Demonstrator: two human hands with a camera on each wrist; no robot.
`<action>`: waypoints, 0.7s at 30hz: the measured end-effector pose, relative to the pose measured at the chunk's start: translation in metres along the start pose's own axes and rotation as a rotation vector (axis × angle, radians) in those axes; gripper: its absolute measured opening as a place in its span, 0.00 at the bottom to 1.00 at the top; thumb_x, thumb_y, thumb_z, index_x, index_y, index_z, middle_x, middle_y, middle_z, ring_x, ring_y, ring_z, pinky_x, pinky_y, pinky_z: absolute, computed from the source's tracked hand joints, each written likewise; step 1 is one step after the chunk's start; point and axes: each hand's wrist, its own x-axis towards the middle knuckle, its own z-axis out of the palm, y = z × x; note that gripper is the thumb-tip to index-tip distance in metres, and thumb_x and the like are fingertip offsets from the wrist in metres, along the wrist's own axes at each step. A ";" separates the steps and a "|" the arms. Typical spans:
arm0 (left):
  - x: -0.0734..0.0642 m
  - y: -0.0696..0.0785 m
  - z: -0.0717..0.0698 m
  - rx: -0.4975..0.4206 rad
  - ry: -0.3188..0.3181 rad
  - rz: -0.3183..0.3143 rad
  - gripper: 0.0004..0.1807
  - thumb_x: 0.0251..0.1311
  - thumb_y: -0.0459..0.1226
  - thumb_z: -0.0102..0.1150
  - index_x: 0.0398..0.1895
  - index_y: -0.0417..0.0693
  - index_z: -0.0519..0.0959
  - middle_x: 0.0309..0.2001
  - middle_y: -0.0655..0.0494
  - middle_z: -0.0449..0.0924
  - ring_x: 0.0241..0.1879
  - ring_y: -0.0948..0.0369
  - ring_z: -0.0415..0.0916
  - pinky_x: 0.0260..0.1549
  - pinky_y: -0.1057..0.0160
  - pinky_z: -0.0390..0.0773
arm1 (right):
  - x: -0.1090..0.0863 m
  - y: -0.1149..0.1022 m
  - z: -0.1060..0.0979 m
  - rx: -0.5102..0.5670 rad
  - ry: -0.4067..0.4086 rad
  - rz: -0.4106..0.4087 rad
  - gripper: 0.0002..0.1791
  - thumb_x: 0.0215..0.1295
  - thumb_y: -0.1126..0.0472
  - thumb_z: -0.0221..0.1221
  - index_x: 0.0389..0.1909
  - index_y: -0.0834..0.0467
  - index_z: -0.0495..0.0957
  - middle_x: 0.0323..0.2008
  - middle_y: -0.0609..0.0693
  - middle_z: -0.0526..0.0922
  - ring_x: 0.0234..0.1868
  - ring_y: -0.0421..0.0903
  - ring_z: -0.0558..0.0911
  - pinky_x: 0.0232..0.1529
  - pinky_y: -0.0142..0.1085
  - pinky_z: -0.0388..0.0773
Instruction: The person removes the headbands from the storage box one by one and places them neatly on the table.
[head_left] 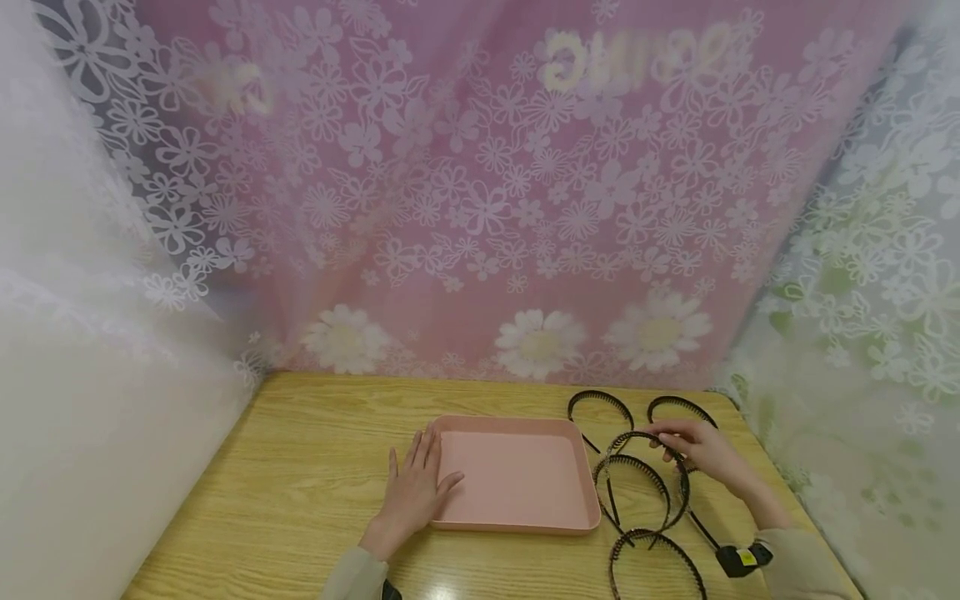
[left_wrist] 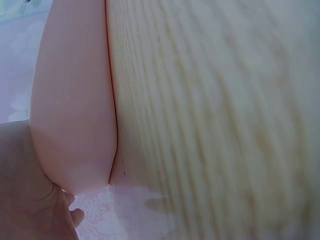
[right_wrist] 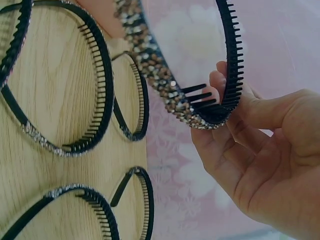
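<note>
My left hand (head_left: 412, 493) lies over the left wall of a pink rectangular tray (head_left: 517, 527), fingers straight and thumb over the inside. The left wrist view shows that hand at the corner of the tray's outer wall (left_wrist: 75, 100). With its thumb and fingers, my right hand (head_left: 701, 450) pinches a black toothed headband (head_left: 686, 492) and holds it up beside the tray. In the right wrist view, brown and silver sparkling stones (right_wrist: 150, 65) cover part of this headband's outside, and comb teeth line its inside.
Several more black headbands stand on the wooden table (head_left: 300, 467) right of the tray: one at the back (head_left: 600, 394), one farther right (head_left: 678, 401), one near the front (head_left: 663, 540). Flowered cloth (head_left: 480, 208) closes off the back and both sides.
</note>
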 end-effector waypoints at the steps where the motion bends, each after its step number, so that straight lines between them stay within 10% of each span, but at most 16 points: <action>1: 0.000 0.000 0.000 -0.002 0.000 0.001 0.43 0.74 0.56 0.50 0.79 0.35 0.55 0.80 0.40 0.49 0.78 0.40 0.49 0.67 0.24 0.46 | -0.001 0.001 -0.001 0.008 0.007 0.002 0.21 0.80 0.62 0.50 0.65 0.72 0.72 0.46 0.63 0.81 0.32 0.41 0.81 0.27 0.43 0.82; 21: -0.002 0.004 -0.002 -0.017 0.017 -0.007 0.43 0.73 0.55 0.52 0.77 0.33 0.57 0.79 0.39 0.52 0.77 0.39 0.51 0.66 0.23 0.46 | -0.029 0.033 -0.019 -0.004 0.017 0.041 0.23 0.81 0.60 0.48 0.65 0.72 0.71 0.46 0.55 0.82 0.30 0.44 0.80 0.26 0.40 0.78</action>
